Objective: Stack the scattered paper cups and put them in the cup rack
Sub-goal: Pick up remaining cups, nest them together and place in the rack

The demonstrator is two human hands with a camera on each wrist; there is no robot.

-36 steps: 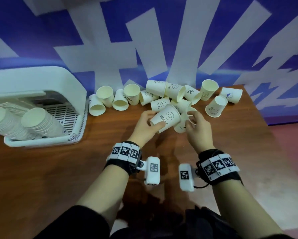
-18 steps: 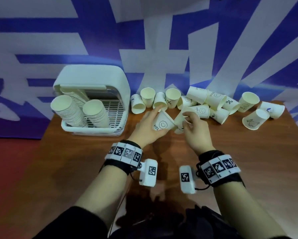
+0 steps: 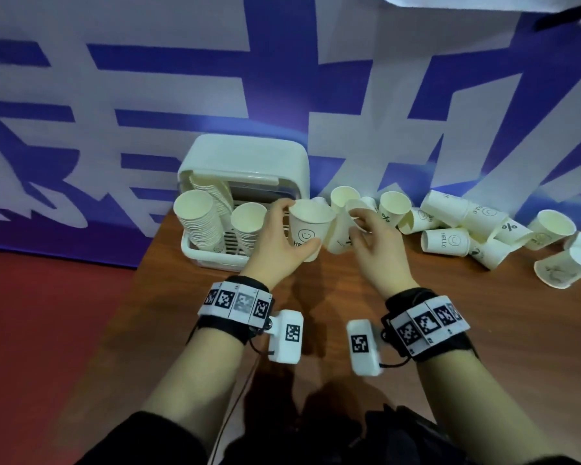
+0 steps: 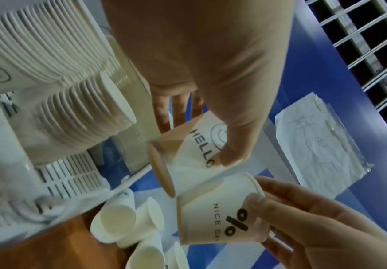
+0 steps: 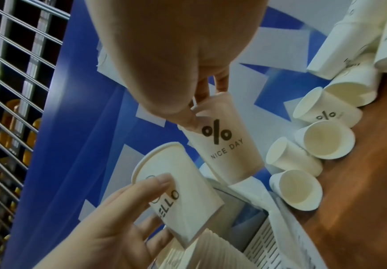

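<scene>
Lifted since a second ago: both held cups, up off the brown wooden table (image 3: pixel 450 330) and over toward the white plastic cup rack (image 3: pixel 242 159), now in the middle of the head view instead of at its left edge. Gripped in the left hand (image 3: pixel 279 250), thumb and curled fingers round its wall: the white paper cup printed HELLO with a smiley (image 3: pixel 307 229), mouth up. Pinched near the rim by thumb and fingers of the right hand (image 3: pixel 376 243): the white paper cup printed % NICE DAY (image 4: pixel 220 211), tilted, its base close against the HELLO cup's side, not yet nested inside it. Both in the air just in front of the rack.

Already done, judging by the rack: two long leaning stacks of white paper cups (image 3: pixel 202 223) standing in it, with part of a third row behind. Left to do: nesting these two cups, setting them in the rack, then gathering the many loose white paper cups (image 3: pixel 450 239) scattered on their sides along the back and right of the table. Roughly midway by that count; well over a dozen loose ones visible.
</scene>
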